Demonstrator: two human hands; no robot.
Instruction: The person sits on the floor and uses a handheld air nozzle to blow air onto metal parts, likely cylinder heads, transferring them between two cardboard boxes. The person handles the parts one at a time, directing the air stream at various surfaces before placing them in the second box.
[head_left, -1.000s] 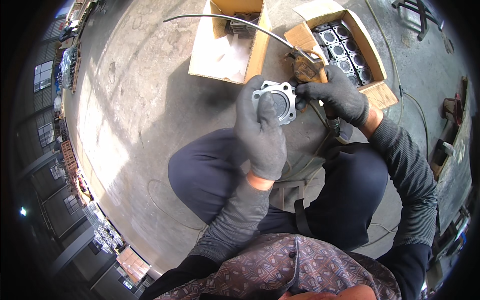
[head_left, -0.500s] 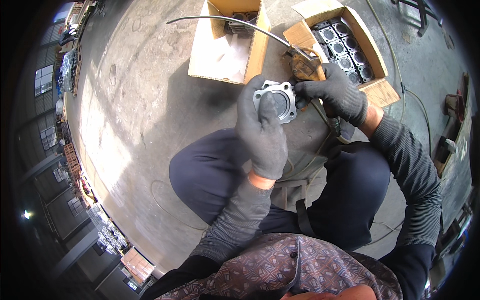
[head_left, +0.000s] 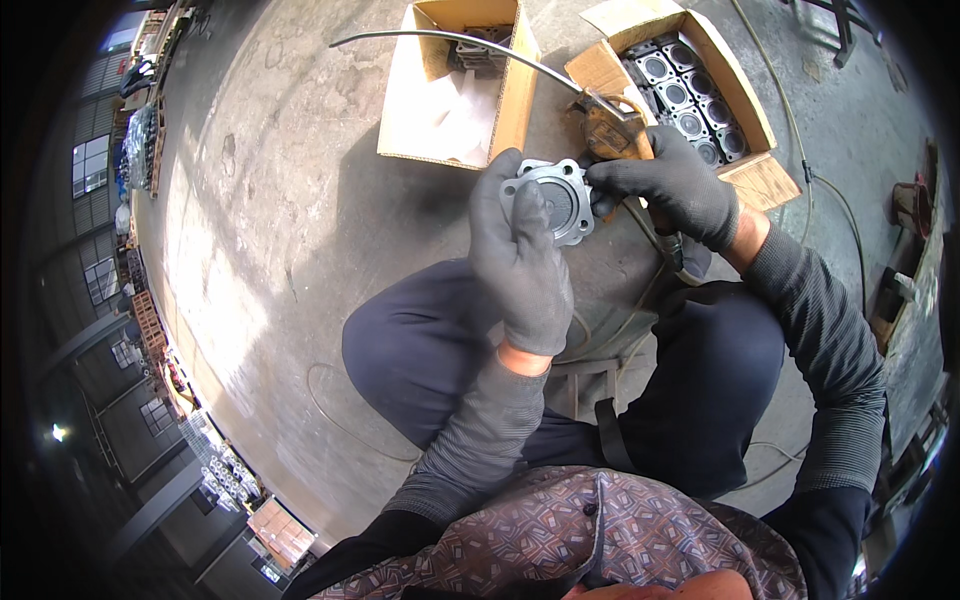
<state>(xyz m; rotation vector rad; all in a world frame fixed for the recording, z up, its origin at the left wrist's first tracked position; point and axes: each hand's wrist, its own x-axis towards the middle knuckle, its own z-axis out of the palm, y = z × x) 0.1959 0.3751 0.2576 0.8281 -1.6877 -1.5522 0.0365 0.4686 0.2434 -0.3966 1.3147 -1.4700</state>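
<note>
My left hand, in a grey knit glove, is closed around a silver square-cornered metal flange part. The part has corner holes and a round, dark ribbed centre; my thumb lies across its face. My right hand, gloved alike, is wrapped round a worn orange-yellow hand tool. From that tool a long, thin dark rod curves away to the left. Its grip is partly hidden by my hand, with a hose fitting below. The right fingertips are close to the flange part's right edge; whether they touch it I cannot tell.
Ahead stands an open cardboard box holding white sheeting and some metal parts. Right of it, another open box holds rows of similar flange parts. A hose runs along the concrete floor. My knees flank the work.
The flange part has turned slightly in my left hand, and its face shows a little differently. My right hand and the orange-yellow tool have hardly moved.
</note>
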